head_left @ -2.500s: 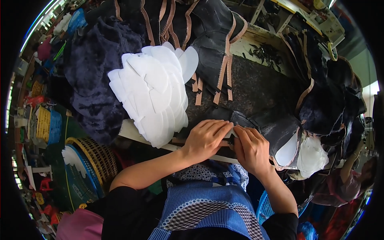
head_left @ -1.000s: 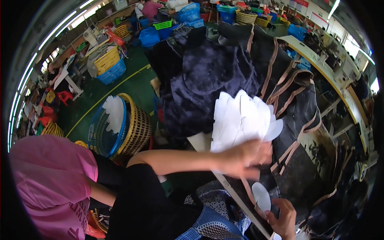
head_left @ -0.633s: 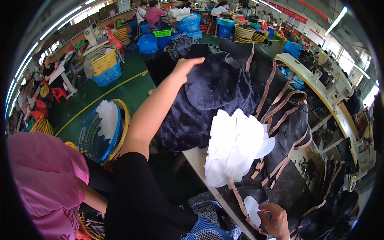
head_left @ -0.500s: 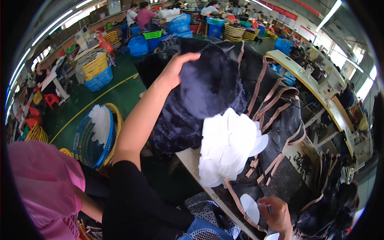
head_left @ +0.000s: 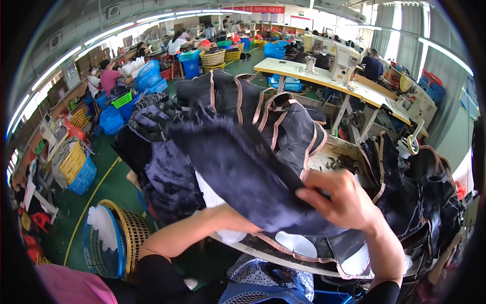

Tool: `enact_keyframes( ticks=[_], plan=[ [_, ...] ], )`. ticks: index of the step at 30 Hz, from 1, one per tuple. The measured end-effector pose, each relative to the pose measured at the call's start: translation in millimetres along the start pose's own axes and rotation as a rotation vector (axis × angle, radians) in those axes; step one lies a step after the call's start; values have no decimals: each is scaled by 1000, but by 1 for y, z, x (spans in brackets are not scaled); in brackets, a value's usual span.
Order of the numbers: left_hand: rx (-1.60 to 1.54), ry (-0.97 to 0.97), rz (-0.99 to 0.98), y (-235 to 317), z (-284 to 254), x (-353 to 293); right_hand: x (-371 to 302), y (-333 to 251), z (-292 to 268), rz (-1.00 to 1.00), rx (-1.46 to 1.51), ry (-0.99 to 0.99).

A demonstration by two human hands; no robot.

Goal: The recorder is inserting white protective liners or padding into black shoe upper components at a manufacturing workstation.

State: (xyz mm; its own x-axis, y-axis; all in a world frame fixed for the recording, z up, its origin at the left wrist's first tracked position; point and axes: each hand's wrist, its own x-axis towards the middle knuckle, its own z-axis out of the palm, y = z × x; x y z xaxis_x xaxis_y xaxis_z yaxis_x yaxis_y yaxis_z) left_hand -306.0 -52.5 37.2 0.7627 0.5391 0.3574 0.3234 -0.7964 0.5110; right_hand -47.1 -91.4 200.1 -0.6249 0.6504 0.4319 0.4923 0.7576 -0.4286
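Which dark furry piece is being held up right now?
The raised central piece, its edge in the right hand; furry pieces at left lie heaped.

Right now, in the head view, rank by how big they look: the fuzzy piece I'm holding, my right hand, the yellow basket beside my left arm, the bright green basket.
Fuzzy piece: largest.
Right hand and yellow basket: too alike to rank.
Green basket: smallest, but farther away.

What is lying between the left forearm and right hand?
In the head view, a dark furry piece fills that stretch, pinched by the right hand and hiding the left hand.
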Motion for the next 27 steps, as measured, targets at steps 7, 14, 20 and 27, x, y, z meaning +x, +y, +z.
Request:
enact_keyframes(
  ticks=[7,14,20,27],
  plan=[
    [-1066,-208,-129,-4,-82,42,-89,-23,-35,152,-64,-216],
    [-922,-500,-168,59,-13,53,-125,-11,-17,220,-59,-405],
    [-497,-112,31,60,7,29,-141,-26,-30,514,184,-218],
    [-405,134,2,70,13,18,-200,16,-26,377,61,-243]
  ],
)
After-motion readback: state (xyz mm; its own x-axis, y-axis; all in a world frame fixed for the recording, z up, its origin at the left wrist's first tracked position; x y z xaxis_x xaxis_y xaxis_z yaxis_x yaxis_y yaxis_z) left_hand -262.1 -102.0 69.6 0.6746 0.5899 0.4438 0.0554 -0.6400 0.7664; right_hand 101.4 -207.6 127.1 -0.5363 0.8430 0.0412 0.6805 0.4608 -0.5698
